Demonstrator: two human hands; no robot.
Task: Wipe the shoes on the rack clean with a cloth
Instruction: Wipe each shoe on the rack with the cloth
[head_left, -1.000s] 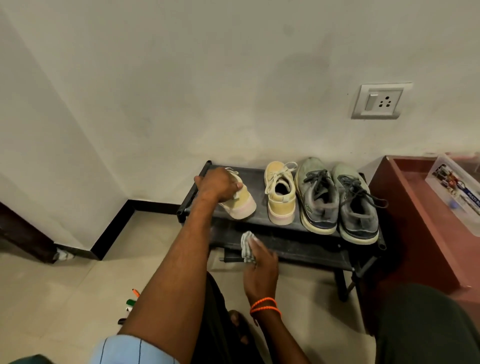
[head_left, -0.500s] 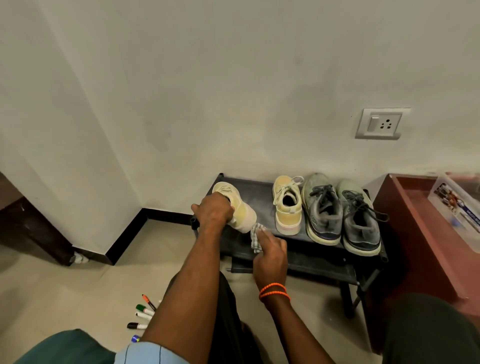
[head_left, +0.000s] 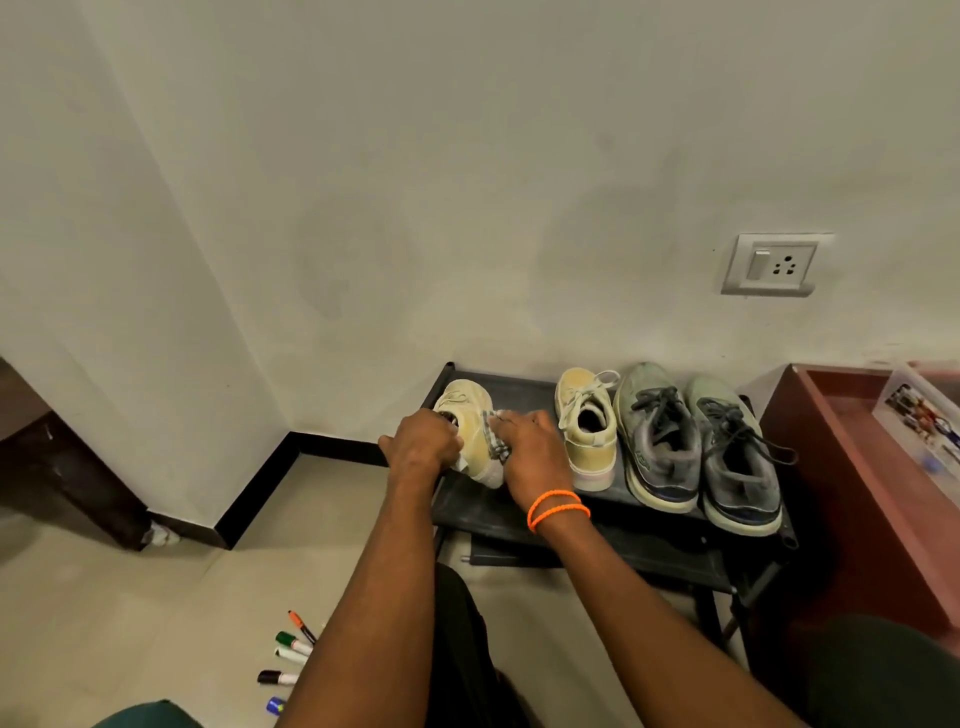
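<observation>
My left hand (head_left: 423, 439) grips the yellow shoe (head_left: 470, 434) at its opening, fingers curled; my right hand (head_left: 532, 449) seems to pinch the cloth (head_left: 496, 441) against its side.

Rack (head_left: 524, 512) top: bare strip between the held cream shoe (head_left: 470, 431) and the second cream shoe (head_left: 587, 431), mostly taken up by the right hand (head_left: 535, 447). Right half packed: two grey shoes (head_left: 701, 447) touching, side by side, just beside the cream one. Wall close behind. Red cabinet (head_left: 852, 467) blocks the right end. Left of the rack, open floor; markers (head_left: 288, 657) lie nearer the person.
</observation>
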